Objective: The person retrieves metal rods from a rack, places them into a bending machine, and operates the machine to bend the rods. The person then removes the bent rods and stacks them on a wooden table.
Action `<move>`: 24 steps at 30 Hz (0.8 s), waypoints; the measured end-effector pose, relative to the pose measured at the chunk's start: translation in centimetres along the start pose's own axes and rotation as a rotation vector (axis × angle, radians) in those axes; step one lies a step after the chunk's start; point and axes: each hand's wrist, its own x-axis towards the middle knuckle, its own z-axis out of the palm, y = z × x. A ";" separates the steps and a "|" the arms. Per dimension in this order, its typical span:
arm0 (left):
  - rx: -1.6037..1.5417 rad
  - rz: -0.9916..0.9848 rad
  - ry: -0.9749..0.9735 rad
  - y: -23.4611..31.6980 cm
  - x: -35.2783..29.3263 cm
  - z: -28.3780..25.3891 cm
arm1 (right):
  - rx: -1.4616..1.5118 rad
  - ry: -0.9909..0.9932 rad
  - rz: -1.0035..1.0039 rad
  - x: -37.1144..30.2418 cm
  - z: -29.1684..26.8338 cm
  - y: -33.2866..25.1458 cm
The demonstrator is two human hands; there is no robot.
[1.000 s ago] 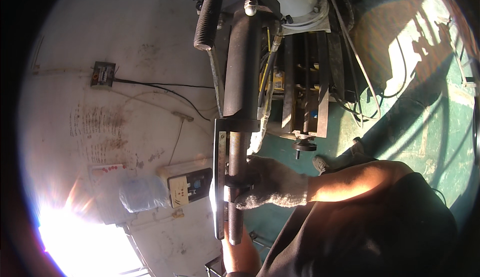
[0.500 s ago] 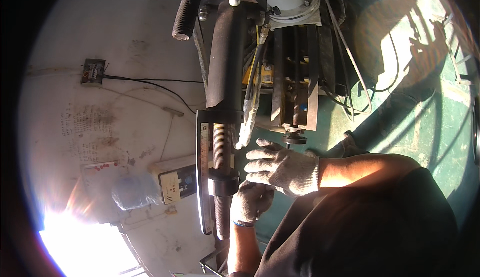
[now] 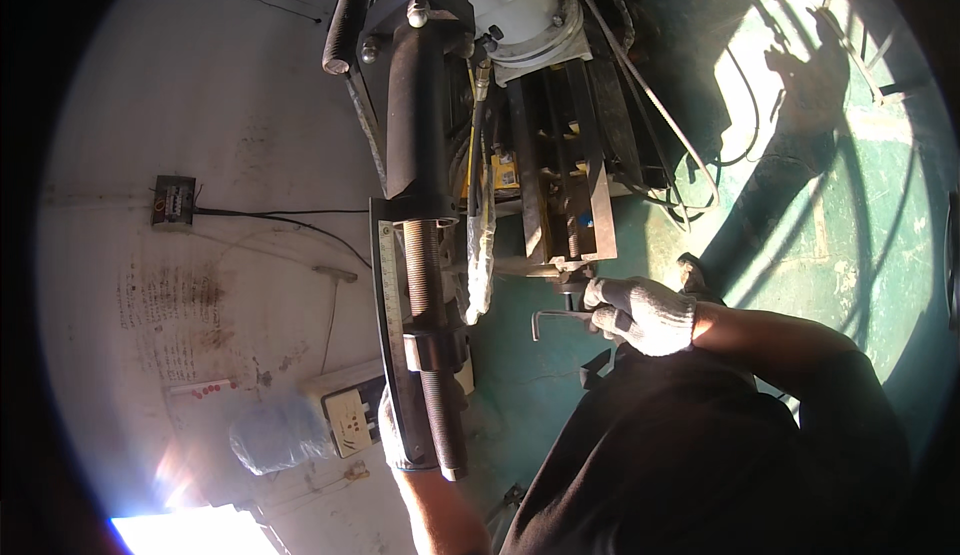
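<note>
Over the green floor, my right hand [image 3: 650, 317], in a white knit glove with dark fingertips, is closed on an L-shaped hex key [image 3: 553, 314]. Just beyond its fingers is the round dark knob [image 3: 574, 281] at the end of a steel frame. My left hand [image 3: 393, 433], gloved too, is behind a long metal strip with a graduated scale [image 3: 392, 327]; its fingers are hidden. Beside the strip runs a threaded rod [image 3: 443, 420] with a thick dark collar [image 3: 436, 348] on it. The rod comes out of a black cylinder [image 3: 416, 120].
A white tank [image 3: 515, 5] stands at the back. A plastic-wrapped hose [image 3: 480, 265] hangs beside the cylinder. Along the left wall are a small electrical box [image 3: 174, 201], cables and a beige panel box [image 3: 348, 422]. The steel frame [image 3: 599, 210] is to the right.
My hands were together beside the collar and have parted. The left has gone behind the scale strip; the right has moved right and now holds the hex key. The view has shifted.
</note>
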 end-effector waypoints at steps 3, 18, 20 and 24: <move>-0.840 -0.122 -0.264 1.4 1.6 -1.7 | -0.232 0.049 -0.351 -1.8 2.9 1.7; -0.695 -0.086 -0.331 6.2 1.0 1.9 | -0.520 0.390 -1.265 0.0 10.0 -3.0; -0.614 0.026 -0.365 5.2 1.8 1.8 | -0.477 0.375 -1.244 1.0 9.9 -2.6; -0.408 0.194 -0.221 4.1 1.8 2.1 | -0.454 0.393 -1.229 2.2 9.6 -2.0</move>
